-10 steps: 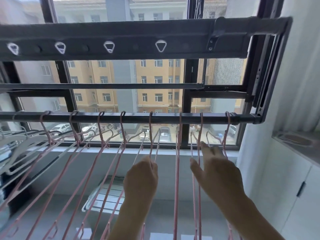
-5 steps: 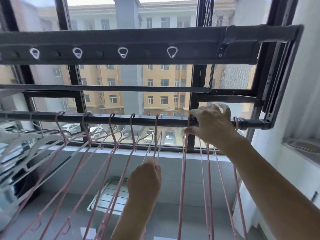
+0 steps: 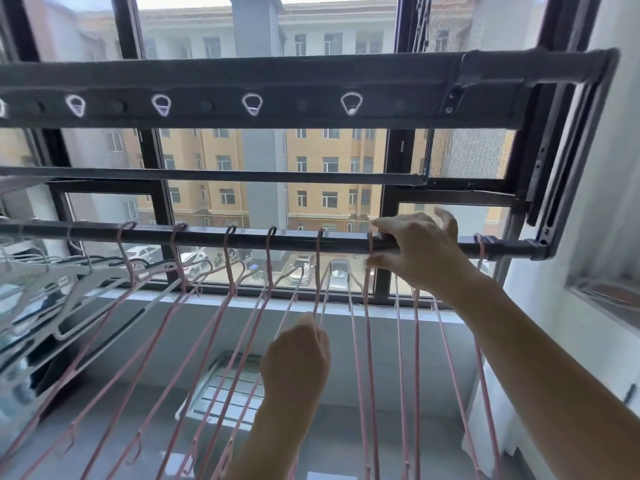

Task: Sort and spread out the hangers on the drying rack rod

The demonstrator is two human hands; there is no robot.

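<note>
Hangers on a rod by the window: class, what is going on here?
A person is spacing pink hangers along the dark drying rack rod. The right hand is up at the rod, fingers around a hook near its right end. The left hand is lower, pinching the wire of one hanger. White hangers are bunched at the far left. One pink hook hangs alone at the right end.
</note>
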